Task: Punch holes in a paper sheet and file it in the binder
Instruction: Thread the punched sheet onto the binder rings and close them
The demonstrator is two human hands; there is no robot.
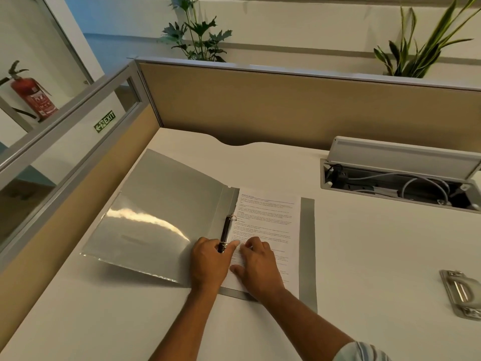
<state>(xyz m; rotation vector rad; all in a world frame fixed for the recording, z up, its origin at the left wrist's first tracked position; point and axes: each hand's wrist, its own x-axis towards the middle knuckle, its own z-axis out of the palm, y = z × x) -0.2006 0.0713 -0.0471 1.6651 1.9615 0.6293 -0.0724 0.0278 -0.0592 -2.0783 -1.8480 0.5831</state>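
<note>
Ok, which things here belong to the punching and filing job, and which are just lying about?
Job: binder, rings, paper sheet, hole punch, left hand at the rings, right hand on the sheet.
Lying about: cable box, plants, fire extinguisher, exit sign.

Warm, dim light comes from above. A bright streak of glare crosses the glossy left cover of the binder [156, 194], centre left. Soft shadows lie on the bench [364, 256] beneath that cover. Wide-angle distortion bows the frame edges; print on the paper sheet [270, 222] is blurred.
</note>
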